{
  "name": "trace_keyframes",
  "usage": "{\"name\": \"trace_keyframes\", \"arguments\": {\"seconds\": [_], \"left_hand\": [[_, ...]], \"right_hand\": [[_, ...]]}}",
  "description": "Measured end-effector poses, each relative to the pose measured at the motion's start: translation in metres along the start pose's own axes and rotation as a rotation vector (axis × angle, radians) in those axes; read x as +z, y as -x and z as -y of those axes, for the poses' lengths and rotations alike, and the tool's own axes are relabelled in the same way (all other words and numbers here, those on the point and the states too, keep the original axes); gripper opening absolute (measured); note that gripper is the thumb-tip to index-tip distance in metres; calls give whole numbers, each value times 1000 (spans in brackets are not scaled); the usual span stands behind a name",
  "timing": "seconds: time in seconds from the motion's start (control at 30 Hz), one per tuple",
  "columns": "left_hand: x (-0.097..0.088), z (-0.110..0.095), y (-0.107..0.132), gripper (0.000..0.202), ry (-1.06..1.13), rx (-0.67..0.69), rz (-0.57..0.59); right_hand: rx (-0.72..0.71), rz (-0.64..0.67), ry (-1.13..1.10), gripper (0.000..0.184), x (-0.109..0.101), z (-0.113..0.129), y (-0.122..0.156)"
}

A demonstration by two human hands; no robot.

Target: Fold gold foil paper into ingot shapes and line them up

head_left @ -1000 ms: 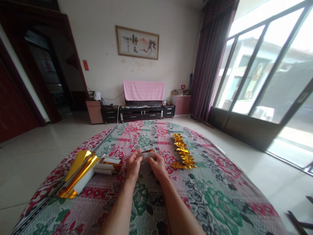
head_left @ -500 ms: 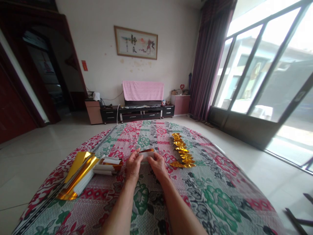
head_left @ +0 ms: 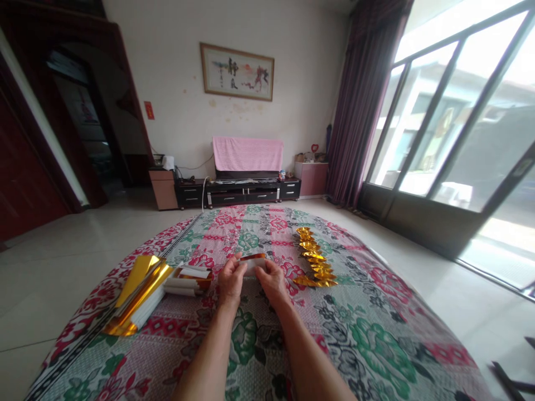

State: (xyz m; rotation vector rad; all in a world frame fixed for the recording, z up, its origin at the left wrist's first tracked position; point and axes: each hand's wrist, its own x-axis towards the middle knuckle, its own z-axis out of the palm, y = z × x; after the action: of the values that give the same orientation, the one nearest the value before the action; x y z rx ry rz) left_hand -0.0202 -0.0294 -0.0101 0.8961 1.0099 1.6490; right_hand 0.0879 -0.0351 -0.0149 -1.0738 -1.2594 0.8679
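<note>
Between my two hands is a small sheet of gold foil paper (head_left: 253,266), its pale back facing me and a gold strip showing along the top edge. My left hand (head_left: 231,278) pinches its left end with thumb and fingers, and my right hand (head_left: 271,279) pinches the right end. To the left lie loose sheets of gold foil paper (head_left: 140,295), partly curled, and beside them a smaller stack of white-backed foil paper (head_left: 188,280). On the right, several folded gold foil pieces (head_left: 315,259) stand in a row on the cloth.
A flowered cloth (head_left: 371,340) covers the round table. Beyond it, a low black TV cabinet (head_left: 246,195) stands by the wall, with a pink towel (head_left: 248,154) over the screen. Dark furniture legs (head_left: 512,381) show at the lower right, below the glass doors.
The view has shifted slightly, so everything sits a little further right. Both hands keep their grip on the foil paper, with hardly any movement.
</note>
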Motion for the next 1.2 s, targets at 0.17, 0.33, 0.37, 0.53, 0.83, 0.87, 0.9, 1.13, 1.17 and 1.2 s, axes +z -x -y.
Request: {"name": "trace_keyframes", "arguments": {"seconds": [0.17,0.33,0.37,0.53,0.83,0.87,0.9,1.13,1.17,1.2], "left_hand": [[1,-2,2,52,13,2,-10],[2,-3,3,53,35,-6,-11],[2,-2,2,52,34,0,-16],[0,2,0,52,-3,41,-65],[1,-3,6,51,-45,53,-79],[1,-5,7,50,-57,53,-87],[1,-5,7,49,-67,51,-93],[0,-2,5,49,-56,46,-71],[0,-1,5,49,-51,45,-70],[0,-1,6,49,-48,45,-68]], "right_hand": [[4,9,-40,26,1,-1,0],[9,6,-26,25,0,3,1],[8,3,-19,25,0,4,2],[-9,-22,19,26,-1,8,4],[2,-29,37,26,-1,12,10],[0,-30,35,26,-1,12,10],[-1,-32,33,26,-1,12,10],[4,-47,24,25,-2,12,11],[3,-50,23,25,-2,12,12],[3,-52,22,26,-2,13,12]]}}
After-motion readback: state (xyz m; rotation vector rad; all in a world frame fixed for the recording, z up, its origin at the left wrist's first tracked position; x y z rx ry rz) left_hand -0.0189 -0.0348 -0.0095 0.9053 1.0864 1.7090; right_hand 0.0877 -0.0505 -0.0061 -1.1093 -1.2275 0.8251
